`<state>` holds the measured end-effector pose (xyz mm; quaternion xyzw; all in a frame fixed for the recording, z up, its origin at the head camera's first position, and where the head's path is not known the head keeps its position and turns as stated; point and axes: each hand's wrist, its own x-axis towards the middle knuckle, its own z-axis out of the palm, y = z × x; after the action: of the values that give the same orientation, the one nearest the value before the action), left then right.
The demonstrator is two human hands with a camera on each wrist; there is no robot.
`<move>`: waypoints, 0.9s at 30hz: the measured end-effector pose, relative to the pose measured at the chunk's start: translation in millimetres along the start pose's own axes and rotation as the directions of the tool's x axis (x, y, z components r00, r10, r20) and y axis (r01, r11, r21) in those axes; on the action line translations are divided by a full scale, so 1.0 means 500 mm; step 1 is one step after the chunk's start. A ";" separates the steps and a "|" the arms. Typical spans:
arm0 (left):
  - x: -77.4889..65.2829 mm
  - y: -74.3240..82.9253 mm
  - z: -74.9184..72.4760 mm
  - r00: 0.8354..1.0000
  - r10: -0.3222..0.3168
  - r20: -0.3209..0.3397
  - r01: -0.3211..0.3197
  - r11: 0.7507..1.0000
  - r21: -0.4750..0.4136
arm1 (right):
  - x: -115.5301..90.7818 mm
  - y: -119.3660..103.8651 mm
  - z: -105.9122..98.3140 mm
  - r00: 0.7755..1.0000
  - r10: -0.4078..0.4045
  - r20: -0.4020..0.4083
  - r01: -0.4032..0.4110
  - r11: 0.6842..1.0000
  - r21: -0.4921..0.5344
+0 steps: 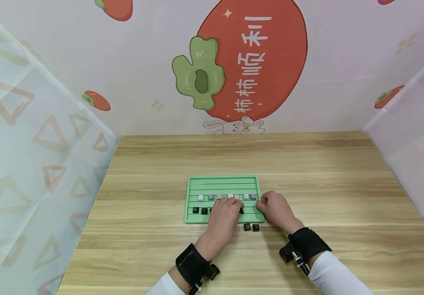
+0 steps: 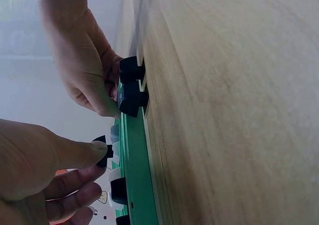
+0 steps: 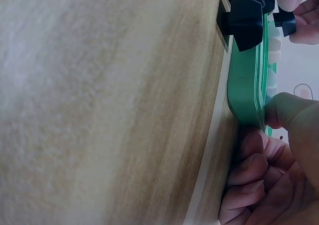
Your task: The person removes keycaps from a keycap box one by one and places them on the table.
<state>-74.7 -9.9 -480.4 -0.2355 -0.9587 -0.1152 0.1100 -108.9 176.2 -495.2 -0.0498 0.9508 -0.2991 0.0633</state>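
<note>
A green grooved board lies on the table. Over its lower half, my left hand pinches a black keycap between thumb and fingers, close above the board. At the board's right edge my right hand grips the rim, with the thumb on top and the other fingers curled beside it. White, grey and beige keycaps stand in a row across the board's middle. Below them is a row of black keycaps, partly hidden by my left hand.
Two loose black keycaps sit on the wooden table just in front of the board's near right edge. A printed backdrop rises behind the table, and pale sheets hang at both sides.
</note>
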 end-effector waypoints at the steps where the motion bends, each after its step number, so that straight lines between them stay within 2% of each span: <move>1: 0.000 0.000 -0.001 1.000 -0.001 0.002 0.001 1.000 -0.004 | 0.000 0.000 0.000 1.000 0.001 0.001 -0.001 1.000 -0.001; 10: -0.003 -0.002 -0.008 1.000 0.001 0.014 0.000 0.999 -0.035 | -0.002 0.000 -0.001 1.000 -0.013 0.000 0.013 1.000 0.007; 27: -0.016 0.008 -0.024 0.999 0.002 0.040 0.000 0.999 -0.041 | -0.002 -0.003 -0.003 1.000 -0.006 -0.006 0.006 1.000 0.007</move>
<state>-64.1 -13.3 -470.4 -0.2404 -0.9581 -0.1303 0.0860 -108.1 176.2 -493.1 -0.0516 0.9498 -0.3029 0.0596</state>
